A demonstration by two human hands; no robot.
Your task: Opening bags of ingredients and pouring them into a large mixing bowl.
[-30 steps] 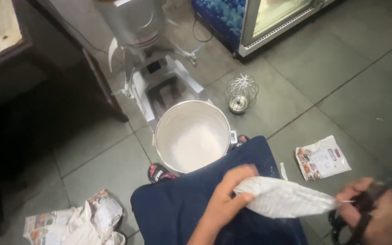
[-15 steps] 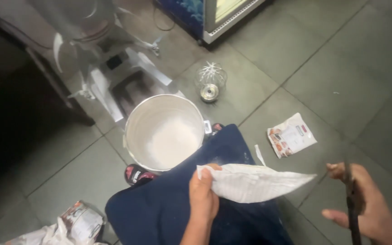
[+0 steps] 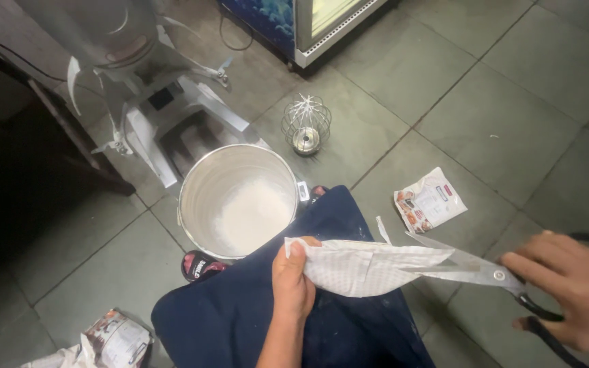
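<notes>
Grey tiled floor (image 3: pixel 485 102) — bowl (image 3: pixel 236 197), whisk (image 3: pixel 306 125), packets (image 3: pixel 429 200).

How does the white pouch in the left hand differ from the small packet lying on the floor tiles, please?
The white pouch is held up in the left hand, scissors at its end; the small packet lies flat on the floor, untouched. The pouch is plain, long and larger; the packet is printed and squarish. Both look like flexible packaging.
</notes>
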